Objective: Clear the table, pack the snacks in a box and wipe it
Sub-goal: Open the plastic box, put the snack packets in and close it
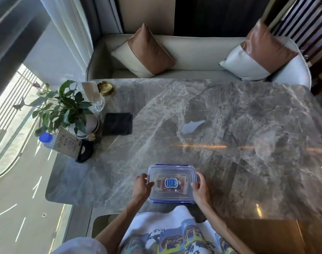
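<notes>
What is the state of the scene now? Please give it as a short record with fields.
box: clear plastic box, blue clips, lid on, near table edge
contents: a snack packet seen through the lid
left hand: left hand on the box's left side
right hand: right hand on the box's right side
cloth: dark folded cloth, untouched, beside the potted plant
table: marble table, mostly bare
other: water bottle at left edge
</notes>
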Demonstrator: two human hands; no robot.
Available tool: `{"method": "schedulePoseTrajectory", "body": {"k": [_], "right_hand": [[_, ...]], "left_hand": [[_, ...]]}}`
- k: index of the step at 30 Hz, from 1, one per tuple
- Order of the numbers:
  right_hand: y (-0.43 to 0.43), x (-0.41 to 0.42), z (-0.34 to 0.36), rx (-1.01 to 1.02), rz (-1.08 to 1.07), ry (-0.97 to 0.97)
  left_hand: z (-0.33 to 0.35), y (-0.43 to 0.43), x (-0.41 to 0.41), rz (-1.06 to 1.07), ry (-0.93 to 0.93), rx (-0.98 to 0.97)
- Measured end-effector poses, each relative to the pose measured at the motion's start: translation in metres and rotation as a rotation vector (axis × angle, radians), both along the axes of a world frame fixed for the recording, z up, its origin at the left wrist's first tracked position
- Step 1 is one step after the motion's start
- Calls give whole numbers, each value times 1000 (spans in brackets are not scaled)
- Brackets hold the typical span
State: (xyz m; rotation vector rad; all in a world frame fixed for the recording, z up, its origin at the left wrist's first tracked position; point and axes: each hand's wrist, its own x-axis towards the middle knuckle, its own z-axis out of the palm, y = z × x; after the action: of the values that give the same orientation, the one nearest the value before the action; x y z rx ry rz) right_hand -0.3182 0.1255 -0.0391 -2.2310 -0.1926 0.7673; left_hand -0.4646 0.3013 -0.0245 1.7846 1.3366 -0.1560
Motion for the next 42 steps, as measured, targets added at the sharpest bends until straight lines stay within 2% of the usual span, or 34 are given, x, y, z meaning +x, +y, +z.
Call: {"method": "schedulePoseTrajectory", "body": {"k": [10,19,22,25,28,32,33,37,39,42], "right_hand": [[4,2,6,22,3,55],[11,9,9,-64,-3,111],[15,7,11,-147,121,6],[28,-6,13,-163,242,4],[38,-16,9,-126,180,84],[42,-18,6,-150,126,85],[43,-18,6,-162,123,83],[45,-19,6,-184,135,70],[45,-19,7,-192,137,63],[45,-19,9,-218,135,52]], "left_hand": [[-1,2,0,-14,-7,-7],[-1,9,7,-79,68,-52],[0,15,14,-124,132,-54],[3,20,24,-255,227,-13],[5,29,41,-463,304,46],[3,43,79,-694,283,42],[2,45,89,-714,273,8],[3,58,116,-800,233,-347],[3,62,119,-881,267,-305],[1,60,117,-936,233,-138]]}}
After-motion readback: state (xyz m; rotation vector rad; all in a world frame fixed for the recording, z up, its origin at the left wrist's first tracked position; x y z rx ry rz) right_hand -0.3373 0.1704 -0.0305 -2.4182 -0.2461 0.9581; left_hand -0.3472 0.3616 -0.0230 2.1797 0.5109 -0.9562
